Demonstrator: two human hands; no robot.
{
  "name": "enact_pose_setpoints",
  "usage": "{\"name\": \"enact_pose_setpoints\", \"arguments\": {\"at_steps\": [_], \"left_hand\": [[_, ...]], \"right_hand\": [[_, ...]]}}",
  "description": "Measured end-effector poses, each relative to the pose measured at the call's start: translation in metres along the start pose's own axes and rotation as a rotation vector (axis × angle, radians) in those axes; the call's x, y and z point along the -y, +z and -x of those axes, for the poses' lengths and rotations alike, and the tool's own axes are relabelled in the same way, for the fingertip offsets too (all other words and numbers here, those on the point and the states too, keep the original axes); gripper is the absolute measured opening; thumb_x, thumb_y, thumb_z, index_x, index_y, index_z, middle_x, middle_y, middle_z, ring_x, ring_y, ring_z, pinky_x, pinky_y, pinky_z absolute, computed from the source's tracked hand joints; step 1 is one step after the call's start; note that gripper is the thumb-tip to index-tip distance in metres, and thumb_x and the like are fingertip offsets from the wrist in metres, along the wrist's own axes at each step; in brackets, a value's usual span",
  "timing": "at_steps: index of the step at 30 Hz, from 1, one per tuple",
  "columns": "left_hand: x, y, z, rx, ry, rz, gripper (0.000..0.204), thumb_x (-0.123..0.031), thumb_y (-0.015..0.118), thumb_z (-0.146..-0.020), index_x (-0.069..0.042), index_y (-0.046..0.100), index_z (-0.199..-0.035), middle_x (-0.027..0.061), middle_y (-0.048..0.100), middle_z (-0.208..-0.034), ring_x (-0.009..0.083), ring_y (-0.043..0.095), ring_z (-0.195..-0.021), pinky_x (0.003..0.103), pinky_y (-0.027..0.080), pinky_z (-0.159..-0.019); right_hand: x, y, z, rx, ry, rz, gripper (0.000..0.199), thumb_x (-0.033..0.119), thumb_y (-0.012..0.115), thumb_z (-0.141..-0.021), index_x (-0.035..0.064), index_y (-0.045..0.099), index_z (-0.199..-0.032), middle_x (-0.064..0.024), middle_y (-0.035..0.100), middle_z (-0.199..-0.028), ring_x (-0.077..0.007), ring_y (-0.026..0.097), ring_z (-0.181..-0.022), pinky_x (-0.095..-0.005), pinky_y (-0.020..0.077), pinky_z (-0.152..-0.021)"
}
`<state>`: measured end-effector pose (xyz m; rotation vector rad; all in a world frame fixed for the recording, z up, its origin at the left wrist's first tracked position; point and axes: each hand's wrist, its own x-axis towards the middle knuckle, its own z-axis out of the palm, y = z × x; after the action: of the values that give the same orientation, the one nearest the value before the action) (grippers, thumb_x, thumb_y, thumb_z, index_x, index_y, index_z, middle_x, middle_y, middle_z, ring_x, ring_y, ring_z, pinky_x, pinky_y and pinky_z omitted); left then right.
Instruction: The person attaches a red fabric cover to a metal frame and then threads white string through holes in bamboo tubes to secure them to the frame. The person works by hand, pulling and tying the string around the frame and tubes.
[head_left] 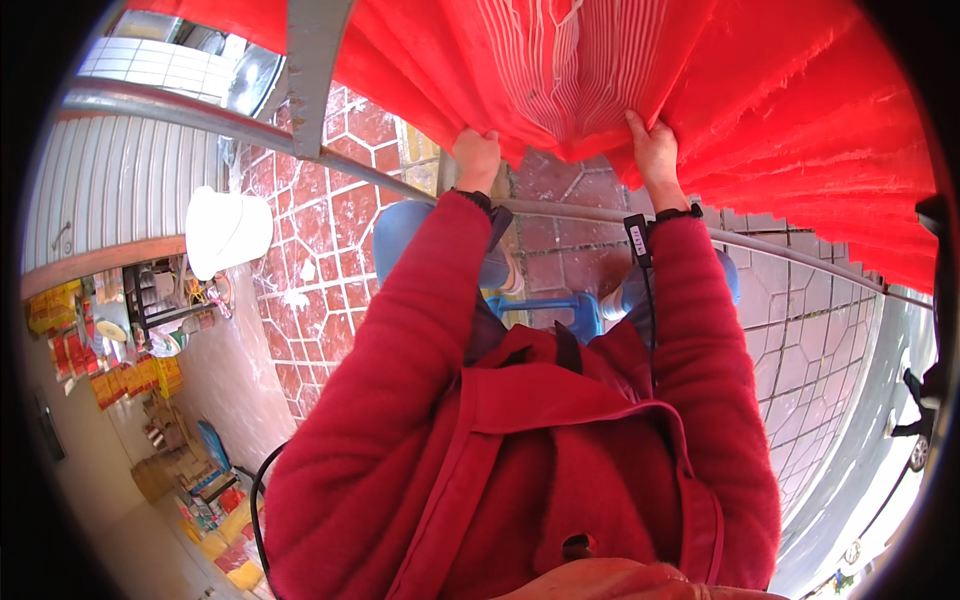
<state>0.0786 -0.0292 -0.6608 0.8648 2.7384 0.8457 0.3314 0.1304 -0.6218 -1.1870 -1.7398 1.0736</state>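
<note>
One red cloth (780,120) fills the top and upper right of the frame, bunched into folds that fan outward from between the hands. Its long axis runs roughly across the picture, sloping down toward the right edge. Two bands of white lines (540,60) run up and down it at upper centre, drawing closer together toward the lower hem; the single lines are too crowded to count.

Two hands grip that hem, well apart. The left hand (476,160) has its fingers closed on the edge, left of the bands; the right hand (655,152) pinches it on the other side, thumb pointing up the frame. How tightly either grips, I cannot tell.

Each wrist wears one dark band, and one small black device (637,240) sits by the right one. Below the hands, a metal rail (580,211) crosses the frame; one grey post (317,75) stands at upper left. One blue plastic frame (588,318) shows between the legs at centre, and one white bucket (228,232) at left, near a ribbed shutter (135,180).
</note>
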Motion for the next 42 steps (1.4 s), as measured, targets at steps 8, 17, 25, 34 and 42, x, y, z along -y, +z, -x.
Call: {"name": "enact_pose_setpoints", "arguments": {"at_steps": [8,17,25,34,42], "left_hand": [[0.043,0.059,0.008,0.444,-0.172,0.092,0.039,-0.042,0.071,-0.090,-0.003,0.071,-0.086,0.0123,0.073,-0.083,0.0224,0.071,-0.074,0.036,0.056,-0.065],[-0.060,0.087,0.111,0.801,0.516,0.284,0.014,-0.019,0.066,-0.091,-0.005,0.068,-0.096,0.0128,0.071,-0.089,0.0283,0.070,-0.086,0.040,0.055,-0.076],[-0.049,0.106,0.071,0.272,0.656,-0.052,0.039,-0.008,0.065,-0.082,-0.005,0.057,-0.119,0.0208,0.060,-0.117,0.0412,0.061,-0.108,0.049,0.052,-0.089],[-0.025,0.110,0.047,0.643,0.593,-0.265,0.078,-0.022,0.073,-0.086,-0.008,0.034,-0.152,0.0234,0.066,-0.114,0.0389,0.067,-0.103,0.050,0.054,-0.088],[0.010,0.184,0.013,0.616,0.467,-0.135,0.029,-0.019,0.063,-0.089,-0.005,0.066,-0.115,0.0171,0.073,-0.088,0.0321,0.073,-0.077,0.045,0.057,-0.072]], "right_hand": [[-0.037,-0.006,-0.002,0.008,0.075,0.315,0.039,0.039,0.066,-0.093,0.0082,0.072,-0.116,-0.0223,0.072,-0.100,-0.0394,0.070,-0.097,-0.0449,0.0549,-0.086],[-0.058,0.004,0.014,0.144,0.129,0.399,0.033,0.035,0.060,-0.092,0.0112,0.073,-0.110,-0.0236,0.071,-0.100,-0.0418,0.069,-0.097,-0.0498,0.0546,-0.085],[-0.064,-0.013,0.033,0.371,0.167,0.358,0.035,0.036,0.062,-0.089,0.0097,0.073,-0.110,-0.0220,0.072,-0.096,-0.0386,0.070,-0.093,-0.0470,0.0547,-0.083],[-0.071,-0.018,0.037,0.519,0.398,-0.039,0.031,0.022,0.066,-0.092,-0.0002,0.071,-0.112,-0.0113,0.075,-0.088,-0.0166,0.072,-0.084,-0.0308,0.0549,-0.077],[-0.033,-0.020,0.032,0.477,0.496,-0.223,0.029,0.012,0.061,-0.096,-0.0023,0.067,-0.120,-0.0086,0.074,-0.091,-0.0155,0.072,-0.083,-0.0290,0.0559,-0.077]]}}
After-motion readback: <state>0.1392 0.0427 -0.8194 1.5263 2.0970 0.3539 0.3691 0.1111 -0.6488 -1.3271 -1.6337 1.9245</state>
